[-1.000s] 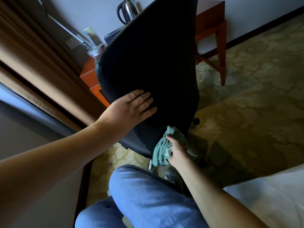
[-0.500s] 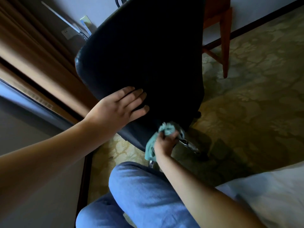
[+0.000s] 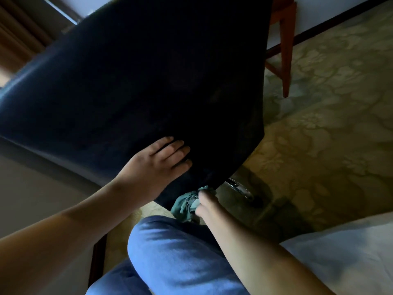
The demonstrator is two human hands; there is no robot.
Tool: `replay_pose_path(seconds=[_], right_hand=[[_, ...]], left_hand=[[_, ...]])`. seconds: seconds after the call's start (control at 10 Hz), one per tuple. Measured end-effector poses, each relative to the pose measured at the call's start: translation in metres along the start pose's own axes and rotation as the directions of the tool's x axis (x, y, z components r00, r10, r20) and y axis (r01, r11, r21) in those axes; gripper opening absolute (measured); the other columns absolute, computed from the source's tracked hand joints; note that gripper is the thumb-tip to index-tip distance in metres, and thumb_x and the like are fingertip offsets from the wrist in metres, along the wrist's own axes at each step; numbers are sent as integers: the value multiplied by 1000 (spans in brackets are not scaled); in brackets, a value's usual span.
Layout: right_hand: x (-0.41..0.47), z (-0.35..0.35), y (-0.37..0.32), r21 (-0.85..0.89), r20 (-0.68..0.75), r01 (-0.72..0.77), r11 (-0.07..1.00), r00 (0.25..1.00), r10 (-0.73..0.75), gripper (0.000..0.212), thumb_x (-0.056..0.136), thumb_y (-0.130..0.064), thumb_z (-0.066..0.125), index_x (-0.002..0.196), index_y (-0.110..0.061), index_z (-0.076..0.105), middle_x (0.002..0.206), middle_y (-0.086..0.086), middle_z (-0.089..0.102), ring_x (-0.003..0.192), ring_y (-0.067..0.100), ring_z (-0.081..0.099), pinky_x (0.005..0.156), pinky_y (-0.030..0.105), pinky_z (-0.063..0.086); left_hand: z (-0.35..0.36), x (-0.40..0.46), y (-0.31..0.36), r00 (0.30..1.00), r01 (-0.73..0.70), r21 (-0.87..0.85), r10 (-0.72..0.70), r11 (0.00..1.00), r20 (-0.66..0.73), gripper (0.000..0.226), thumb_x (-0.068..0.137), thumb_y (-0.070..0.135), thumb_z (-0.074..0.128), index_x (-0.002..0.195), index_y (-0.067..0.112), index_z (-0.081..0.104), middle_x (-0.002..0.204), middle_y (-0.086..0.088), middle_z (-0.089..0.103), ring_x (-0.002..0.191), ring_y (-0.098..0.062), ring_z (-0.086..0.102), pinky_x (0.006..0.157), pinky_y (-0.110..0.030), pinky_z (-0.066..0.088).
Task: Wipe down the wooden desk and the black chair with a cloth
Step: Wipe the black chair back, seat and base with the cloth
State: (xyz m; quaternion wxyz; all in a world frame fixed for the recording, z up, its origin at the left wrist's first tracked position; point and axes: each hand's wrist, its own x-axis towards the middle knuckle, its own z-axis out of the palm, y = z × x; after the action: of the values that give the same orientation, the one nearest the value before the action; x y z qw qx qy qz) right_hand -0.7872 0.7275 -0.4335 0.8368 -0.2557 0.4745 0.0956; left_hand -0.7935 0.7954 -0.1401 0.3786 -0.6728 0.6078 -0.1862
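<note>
Blue denim covers your knee (image 3: 170,252) nearest the camera, with white bedding (image 3: 340,258) at near right. Just beyond, your right hand (image 3: 205,204) reaches under the black chair (image 3: 138,81), its fingers clamped on the bunched green cloth (image 3: 184,206) at the chair's lower edge. Your left hand (image 3: 155,165) lies flat on the chair's back, fingers straight and slightly apart. Patterned carpet (image 3: 329,135) lies open to the right. Farther off, a leg of the wooden worktop (image 3: 287,50) stands behind the chair.
</note>
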Motion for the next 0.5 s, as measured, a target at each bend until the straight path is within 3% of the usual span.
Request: replay_pose_path(seconds=[0.1,0.2,0.3,0.4,0.5], right_hand=[[12,5,-2,228,106,-147,962,986,126,50,103,-47,43,127,-5,57,123,18,66,113,40,63,92,57,52],[-12,0,-45,268,142,-154,951,983,120,63,103,-58,32,126,-6,59,124,22,66,110,41,64,85,56,55],[-44,-15,-110,307,150,-55,950,989,9,55,107,-45,27,128,-5,59,132,18,61,109,35,61,84,46,49],[-63,-19,-130,280,-25,223,934,974,-226,47,109,-27,27,148,-5,40,149,17,48,131,36,53,85,39,49],[-72,1,-99,248,-55,246,937,969,-240,44,107,-23,31,145,-6,43,142,15,54,125,34,59,71,31,51]], left_hand=[[13,18,-2,1000,-10,-33,10,999,4,56,83,20,61,139,21,60,151,-10,51,141,-30,45,121,-45,20],[25,18,-12,1000,-14,-83,14,996,-6,55,85,18,60,140,20,60,154,-9,48,144,-28,43,121,-42,21],[35,8,-23,997,-59,-104,55,993,-46,53,84,10,57,136,15,63,152,-10,50,143,-27,44,123,-39,13],[41,5,-23,995,-76,-111,68,991,-76,52,88,7,46,137,13,62,151,-11,50,143,-28,43,123,-38,8],[45,7,-21,993,-78,-135,64,988,-98,52,94,7,34,137,13,62,151,-12,51,143,-29,43,123,-39,10]])
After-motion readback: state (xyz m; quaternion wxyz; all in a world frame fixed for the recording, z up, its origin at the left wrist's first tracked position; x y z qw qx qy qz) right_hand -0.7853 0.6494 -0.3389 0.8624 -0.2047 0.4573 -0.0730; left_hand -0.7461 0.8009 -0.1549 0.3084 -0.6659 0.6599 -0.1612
